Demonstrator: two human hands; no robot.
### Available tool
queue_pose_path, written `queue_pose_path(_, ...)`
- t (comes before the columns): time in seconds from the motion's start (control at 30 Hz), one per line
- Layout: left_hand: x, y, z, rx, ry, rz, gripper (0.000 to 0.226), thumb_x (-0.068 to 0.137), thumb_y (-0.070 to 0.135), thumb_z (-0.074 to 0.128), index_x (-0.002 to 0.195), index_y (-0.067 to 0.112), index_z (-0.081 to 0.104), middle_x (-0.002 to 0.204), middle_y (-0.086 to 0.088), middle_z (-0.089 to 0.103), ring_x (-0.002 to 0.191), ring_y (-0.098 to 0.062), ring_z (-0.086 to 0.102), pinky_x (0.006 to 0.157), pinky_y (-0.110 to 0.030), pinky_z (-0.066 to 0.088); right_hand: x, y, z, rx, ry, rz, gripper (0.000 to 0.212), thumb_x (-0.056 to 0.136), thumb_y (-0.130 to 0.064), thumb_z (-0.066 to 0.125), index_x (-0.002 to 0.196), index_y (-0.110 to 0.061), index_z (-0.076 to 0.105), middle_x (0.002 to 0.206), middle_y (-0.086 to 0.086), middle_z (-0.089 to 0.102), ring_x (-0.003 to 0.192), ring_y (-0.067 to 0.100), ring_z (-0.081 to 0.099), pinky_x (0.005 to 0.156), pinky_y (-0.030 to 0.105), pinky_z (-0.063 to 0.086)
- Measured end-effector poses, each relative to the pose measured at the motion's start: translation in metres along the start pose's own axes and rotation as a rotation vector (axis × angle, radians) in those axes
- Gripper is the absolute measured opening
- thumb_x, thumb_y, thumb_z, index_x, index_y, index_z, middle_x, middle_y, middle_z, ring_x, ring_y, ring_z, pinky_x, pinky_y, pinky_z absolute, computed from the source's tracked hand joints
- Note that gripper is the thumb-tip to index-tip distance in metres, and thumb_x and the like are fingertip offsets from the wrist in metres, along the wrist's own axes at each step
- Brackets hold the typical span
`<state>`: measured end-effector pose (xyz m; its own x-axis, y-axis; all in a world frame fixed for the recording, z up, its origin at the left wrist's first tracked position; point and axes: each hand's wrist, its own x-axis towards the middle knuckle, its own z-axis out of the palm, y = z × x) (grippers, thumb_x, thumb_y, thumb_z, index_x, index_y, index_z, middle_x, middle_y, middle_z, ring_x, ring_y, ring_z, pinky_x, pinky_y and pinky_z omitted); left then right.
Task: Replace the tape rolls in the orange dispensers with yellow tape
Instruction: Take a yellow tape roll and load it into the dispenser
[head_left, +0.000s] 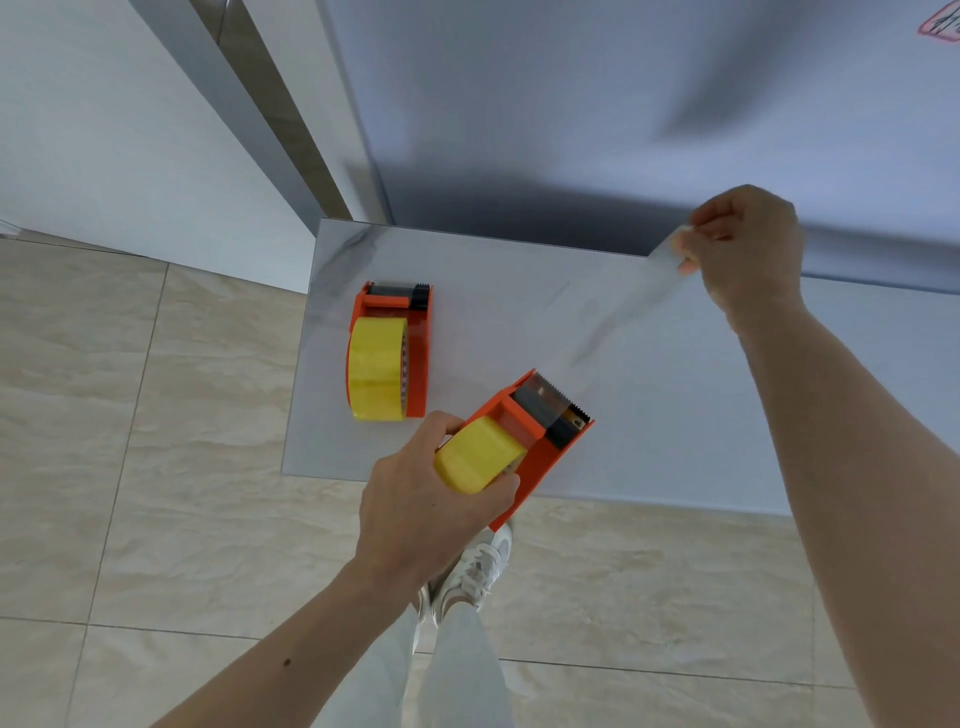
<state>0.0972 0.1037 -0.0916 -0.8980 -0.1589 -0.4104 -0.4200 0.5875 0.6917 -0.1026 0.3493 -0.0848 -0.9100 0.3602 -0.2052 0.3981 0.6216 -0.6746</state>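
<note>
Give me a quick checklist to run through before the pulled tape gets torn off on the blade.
1. Left hand grips the near dispenser: ok.
2. Right hand pinches the tape strip end: ok.
3. Strip passes over the toothed blade: ok.
4. Strip taut, no twist: cannot tell.
5. Far dispenser lies apart from the strip on the table: ok.

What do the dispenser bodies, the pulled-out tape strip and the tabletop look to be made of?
Held dispenser and resting dispenser: likely moulded plastic, uniform matte orange. Tape strip: thin clear film; the table shows through it. Tabletop: probably brushed metal, grey with soft reflections, though laminate is possible.
</note>
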Motion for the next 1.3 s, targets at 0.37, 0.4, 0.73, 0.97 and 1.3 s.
queue_pose_path(0.37, -0.004, 0.008, -0.006, -0.5, 0.097, -0.066, 0.049, 0.059, 0.06, 0.074, 0.095, 0.029, 0.062, 0.09, 0.015, 0.067, 0.082, -0.005, 0.066, 0.062, -0.022, 0.057, -0.006, 0.024, -0.008, 0.055, -0.013, 0.225, 0.027, 0.072, -0.013, 0.075, 0.098, -0.015, 0.069, 0.073, 0.004, 0.073, 0.045, -0.001, 0.06, 0.061, 0.025, 0.049)
queue_pose_path(0.4, -0.003, 0.01, -0.006, -0.57, 0.101, -0.093, 0.049, 0.058, 0.058, 0.075, 0.095, 0.027, 0.064, 0.088, 0.012, 0.068, 0.08, -0.006, 0.067, 0.061, -0.021, 0.056, -0.008, 0.028, -0.008, 0.088, -0.026, 0.268, 0.028, 0.071, -0.01, 0.077, 0.097, -0.014, 0.069, 0.074, 0.005, 0.074, 0.049, 0.002, 0.063, 0.065, 0.028, 0.051)
queue_pose_path(0.73, 0.03, 0.048, -0.007, -1.025, 0.246, -0.326, 0.029, 0.066, 0.039, 0.079, 0.068, 0.018, 0.059, 0.06, 0.002, 0.052, 0.068, -0.023, 0.047, 0.071, -0.041, 0.044, -0.085, 0.045, 0.026, 0.732, -0.163, 0.826, 0.027, 0.087, 0.014, 0.058, 0.083, -0.013, 0.054, 0.075, 0.008, 0.066, 0.039, 0.011, 0.064, 0.032, 0.011, 0.034)
queue_pose_path(0.97, 0.053, 0.069, 0.0, -1.033, 0.314, -0.389, 0.025, 0.073, 0.039, 0.081, 0.078, 0.019, 0.066, 0.073, -0.001, 0.066, 0.078, -0.023, 0.062, 0.085, -0.046, 0.058, -0.137, 0.025, 0.062, 1.125, -0.261, 1.162, 0.027, 0.094, 0.006, 0.051, 0.113, -0.013, 0.051, 0.05, 0.003, 0.066, 0.031, 0.009, 0.053, 0.034, 0.013, 0.038)
queue_pose_path(1.3, 0.069, 0.078, 0.01, -0.891, 0.404, -0.429, 0.025, 0.072, 0.042, 0.082, 0.075, 0.027, 0.062, 0.07, 0.012, 0.068, 0.082, -0.015, 0.068, 0.086, -0.042, 0.059, -0.155, 0.002, 0.079, 1.224, -0.335, 1.302, 0.027, 0.087, 0.011, 0.041, 0.07, -0.008, 0.051, 0.042, 0.003, 0.047, 0.036, 0.01, 0.041, 0.035, 0.014, 0.037)
